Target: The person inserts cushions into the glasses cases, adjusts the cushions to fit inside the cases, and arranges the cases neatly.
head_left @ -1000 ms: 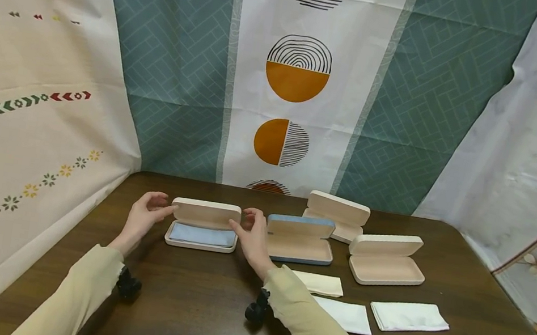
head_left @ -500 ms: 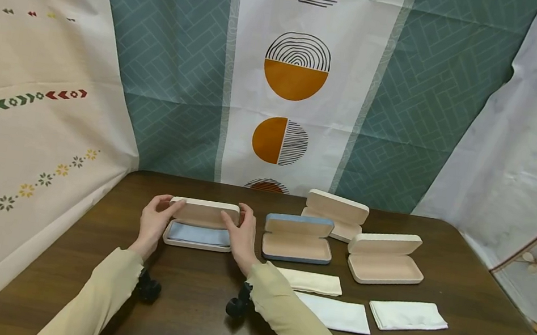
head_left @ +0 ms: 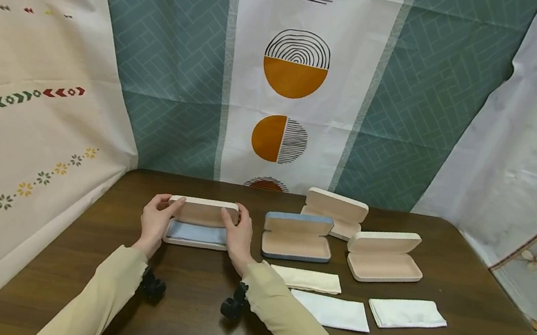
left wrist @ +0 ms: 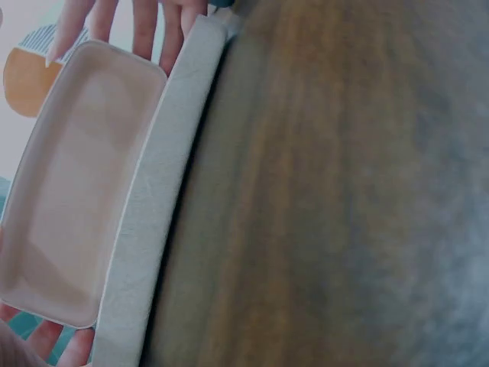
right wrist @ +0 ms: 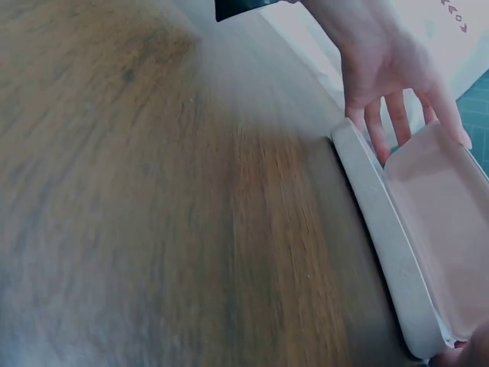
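Plainly, one lid [head_left: 202, 212] is pinched at its two ends by the left hand [head_left: 154, 225] and the right hand [head_left: 239, 238], thumbs against its inner face, other fingers round the outside. It belongs to a white case [head_left: 193, 244], leftmost of four on the dark table [head_left: 191, 317]; one folded blue cloth [head_left: 197, 233] is held in its base (the right end is hidden by the right hand). Beside it are set one blue case [head_left: 295, 247], one rear pale case [head_left: 337, 205] and one right pale case [head_left: 385, 267], all lids raised. Nearer, three folded cloths are laid: one cream cloth [head_left: 314, 280], one near white cloth [head_left: 338, 313] and one rightmost white cloth [head_left: 406, 314]. The first two are partly covered by the right sleeve [head_left: 298, 323]. Behind, a patterned curtain [head_left: 293, 79] is hung.
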Available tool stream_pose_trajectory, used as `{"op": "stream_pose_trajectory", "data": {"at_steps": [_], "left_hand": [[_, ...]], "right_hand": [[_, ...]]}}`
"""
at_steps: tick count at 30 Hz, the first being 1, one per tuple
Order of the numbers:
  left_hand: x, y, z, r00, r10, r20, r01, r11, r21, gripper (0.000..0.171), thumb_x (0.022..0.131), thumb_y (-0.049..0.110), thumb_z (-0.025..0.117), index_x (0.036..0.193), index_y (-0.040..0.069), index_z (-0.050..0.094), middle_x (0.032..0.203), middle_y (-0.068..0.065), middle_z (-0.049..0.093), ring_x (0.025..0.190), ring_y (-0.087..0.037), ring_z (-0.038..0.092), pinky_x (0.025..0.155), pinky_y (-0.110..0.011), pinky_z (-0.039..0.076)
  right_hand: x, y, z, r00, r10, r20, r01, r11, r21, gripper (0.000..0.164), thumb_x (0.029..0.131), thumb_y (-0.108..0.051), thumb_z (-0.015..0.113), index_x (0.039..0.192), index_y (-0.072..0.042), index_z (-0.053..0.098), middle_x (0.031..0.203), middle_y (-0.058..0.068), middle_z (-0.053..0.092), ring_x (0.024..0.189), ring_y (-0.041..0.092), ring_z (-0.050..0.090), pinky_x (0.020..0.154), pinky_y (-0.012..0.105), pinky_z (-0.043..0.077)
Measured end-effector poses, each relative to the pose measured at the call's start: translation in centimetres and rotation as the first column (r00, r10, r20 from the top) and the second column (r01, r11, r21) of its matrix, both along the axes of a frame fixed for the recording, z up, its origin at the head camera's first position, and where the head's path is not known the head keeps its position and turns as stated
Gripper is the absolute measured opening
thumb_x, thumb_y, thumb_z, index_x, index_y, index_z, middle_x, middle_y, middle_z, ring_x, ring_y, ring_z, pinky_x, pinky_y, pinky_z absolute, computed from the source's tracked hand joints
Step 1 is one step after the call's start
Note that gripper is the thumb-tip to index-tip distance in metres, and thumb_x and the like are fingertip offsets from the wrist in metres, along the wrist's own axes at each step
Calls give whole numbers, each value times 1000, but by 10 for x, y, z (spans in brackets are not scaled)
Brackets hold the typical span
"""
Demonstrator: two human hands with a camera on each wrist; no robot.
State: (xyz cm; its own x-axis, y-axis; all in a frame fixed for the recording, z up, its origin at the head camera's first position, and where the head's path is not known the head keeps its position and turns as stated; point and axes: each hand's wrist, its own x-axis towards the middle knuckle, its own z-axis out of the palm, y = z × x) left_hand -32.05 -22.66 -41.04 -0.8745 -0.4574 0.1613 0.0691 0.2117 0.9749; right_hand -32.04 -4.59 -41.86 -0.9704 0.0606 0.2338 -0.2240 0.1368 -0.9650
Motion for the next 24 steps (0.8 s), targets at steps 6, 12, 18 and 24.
{"op": "stream_pose_trajectory", "data": {"at_steps": [6, 12, 18, 24], "left_hand": [[-1, 1, 1, 1000, -27, 3, 27, 1000, 12, 48, 80, 37, 68, 110, 2, 54, 101, -13, 50, 93, -22, 44, 76, -32, 37], [0, -3, 1, 997, -79, -1, 79, 994, 73, 47, 81, 32, 68, 110, -1, 51, 101, -13, 47, 89, -20, 44, 79, -35, 38], [3, -10, 4, 984, -170, 49, 161, 976, 150, 47, 82, 29, 68, 112, 0, 46, 102, -10, 42, 94, -24, 48, 79, -39, 42], [10, -16, 10, 970, -195, 143, 179, 977, 116, 51, 79, 36, 70, 112, 4, 47, 108, -10, 45, 100, -32, 49, 76, -40, 45]], "right_hand": [[-1, -2, 2, 999, -48, 5, 48, 998, -38, 45, 90, -33, 56, 124, -5, 48, 113, 9, 51, 103, 24, 46, 86, 40, 37], [-2, -2, 1, 997, -70, -19, 68, 995, -74, 36, 91, -31, 56, 115, -4, 53, 104, 9, 55, 96, 24, 50, 79, 37, 41], [-5, 1, -1, 996, -82, -30, 80, 995, -60, 30, 89, -33, 57, 103, -7, 57, 95, 3, 56, 89, 20, 51, 75, 35, 42], [-4, 8, -1, 999, -36, -11, 36, 999, -22, 25, 88, -32, 59, 98, -9, 56, 94, 1, 55, 87, 17, 51, 76, 34, 41]]}}
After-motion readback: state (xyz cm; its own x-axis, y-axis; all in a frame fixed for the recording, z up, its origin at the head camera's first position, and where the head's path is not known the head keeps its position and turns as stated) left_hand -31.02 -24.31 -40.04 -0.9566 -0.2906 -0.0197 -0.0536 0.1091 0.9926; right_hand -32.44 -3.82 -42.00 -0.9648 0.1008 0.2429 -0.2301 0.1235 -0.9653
